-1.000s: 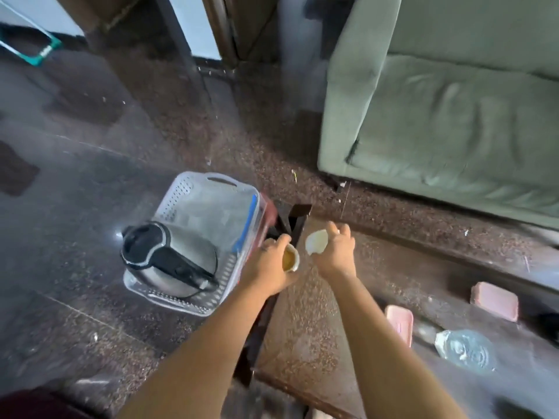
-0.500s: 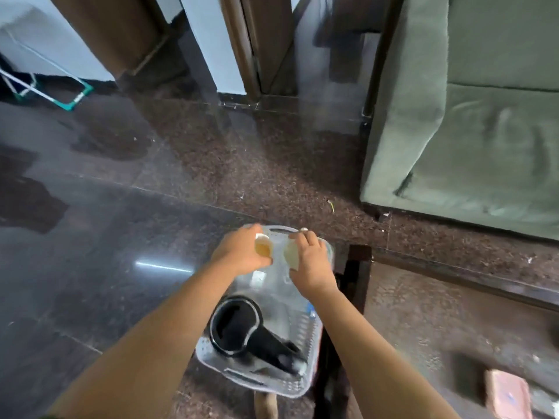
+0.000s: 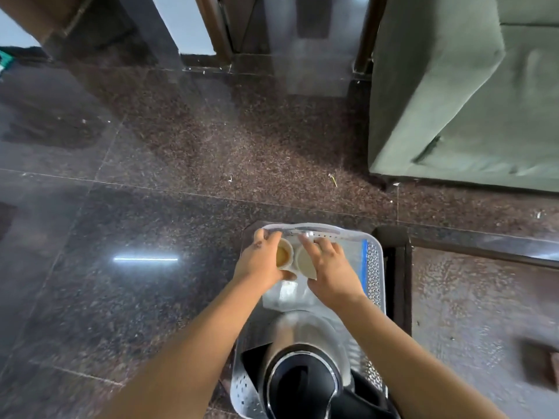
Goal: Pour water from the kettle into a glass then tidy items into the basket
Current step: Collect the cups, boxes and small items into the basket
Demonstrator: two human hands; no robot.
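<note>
A white perforated plastic basket [image 3: 374, 269] sits on the dark floor beside a low table. A steel kettle with a black lid [image 3: 302, 385] stands in its near end. My left hand [image 3: 260, 261] is shut on a small clear cup holding amber liquid [image 3: 283, 256], low inside the basket's far end. My right hand [image 3: 328, 267] is shut on a pale round container [image 3: 304, 261] right beside it; the two containers touch. A flat clear packet [image 3: 286, 293] lies on the basket floor under my hands.
A green sofa [image 3: 465, 95] stands at the upper right. The low dark-framed table [image 3: 472, 300] lies to the right of the basket, with a dark blurred object [image 3: 538, 367] on it. Polished stone floor [image 3: 121, 237] spreads to the left.
Both hands carried the cup and the pale container from over the table's corner leftward and down into the basket's far end. The view has swung so the basket lies straight below.
</note>
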